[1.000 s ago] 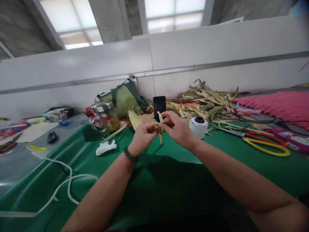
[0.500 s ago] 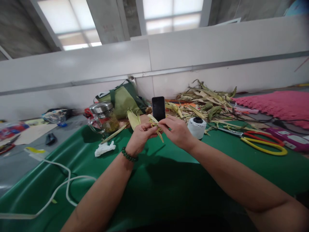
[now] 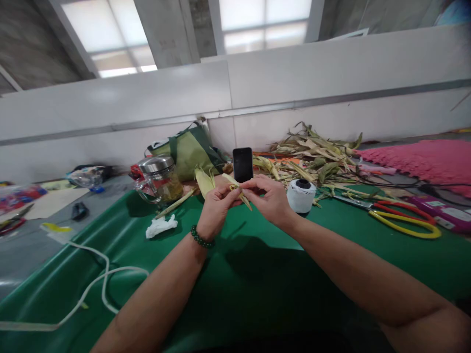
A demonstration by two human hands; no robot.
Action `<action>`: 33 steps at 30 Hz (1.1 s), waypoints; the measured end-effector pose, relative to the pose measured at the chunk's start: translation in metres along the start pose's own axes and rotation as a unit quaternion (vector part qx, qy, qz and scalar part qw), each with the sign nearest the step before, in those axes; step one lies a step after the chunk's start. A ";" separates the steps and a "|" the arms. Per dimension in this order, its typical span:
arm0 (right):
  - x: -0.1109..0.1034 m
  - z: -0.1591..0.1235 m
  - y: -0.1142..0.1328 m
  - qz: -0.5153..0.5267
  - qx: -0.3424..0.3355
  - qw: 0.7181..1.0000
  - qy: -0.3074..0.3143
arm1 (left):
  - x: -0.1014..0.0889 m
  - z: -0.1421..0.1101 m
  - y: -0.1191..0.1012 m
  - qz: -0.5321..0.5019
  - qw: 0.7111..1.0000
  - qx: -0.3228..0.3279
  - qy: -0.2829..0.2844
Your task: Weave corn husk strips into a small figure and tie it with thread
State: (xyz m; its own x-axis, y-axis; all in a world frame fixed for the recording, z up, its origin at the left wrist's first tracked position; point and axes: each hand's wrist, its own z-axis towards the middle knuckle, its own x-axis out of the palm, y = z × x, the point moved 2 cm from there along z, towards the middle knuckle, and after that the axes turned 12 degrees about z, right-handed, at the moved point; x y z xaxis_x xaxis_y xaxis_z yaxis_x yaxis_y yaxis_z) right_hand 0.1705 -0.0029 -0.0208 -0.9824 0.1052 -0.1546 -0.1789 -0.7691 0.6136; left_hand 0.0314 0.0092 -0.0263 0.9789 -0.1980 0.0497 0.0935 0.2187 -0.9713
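My left hand (image 3: 218,205) pinches a pale yellow corn husk piece (image 3: 246,200) between thumb and fingers. Close against it, my right hand (image 3: 269,198) is closed on the same husk, fingertips nearly meeting my left thumb. The husk's pointed end hangs below the fingers, while a pale strip sticks out above toward the phone; the fingers hide its middle. Behind my left hand lies a larger pale green corn husk (image 3: 205,181). A black phone (image 3: 243,164) stands upright just beyond my hands. Right of my right hand is a white spool of thread (image 3: 301,196).
Scissors (image 3: 405,218) with red and yellow handles lie at right, near a purple box (image 3: 439,213). A heap of dry husks (image 3: 316,147) rests at the back. Left are a glass jar (image 3: 160,184), a crumpled tissue (image 3: 161,226) and a white cord (image 3: 106,269) on the green cloth (image 3: 257,284).
My right fingers have curled in closer to my left thumb, and the husk piece has turned slightly between them. The surroundings shift a little with the camera.
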 end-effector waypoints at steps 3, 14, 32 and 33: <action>0.002 0.000 -0.005 0.010 0.028 0.999 -0.017 | 0.003 -0.001 0.000 0.008 0.999 0.033 -0.021; 0.004 -0.006 0.002 -0.181 -0.131 0.974 0.025 | 0.012 -0.003 0.009 -0.096 0.995 -0.009 -0.033; 0.016 -0.012 0.009 -0.402 -0.248 0.878 0.079 | 0.011 -0.003 0.005 -0.179 0.980 -0.045 -0.074; 0.017 -0.012 0.009 -0.394 -0.236 0.883 0.093 | 0.011 -0.002 0.005 -0.180 0.979 -0.049 -0.081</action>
State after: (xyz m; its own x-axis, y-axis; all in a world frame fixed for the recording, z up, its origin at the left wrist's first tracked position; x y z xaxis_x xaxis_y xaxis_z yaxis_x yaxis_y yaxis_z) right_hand 0.1529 -0.0160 -0.0271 -0.5293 0.6533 -0.5413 -0.7172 -0.6854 -0.1258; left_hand 0.0418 0.0062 -0.0312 0.9027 -0.0903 0.4206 0.4270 0.0684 -0.9017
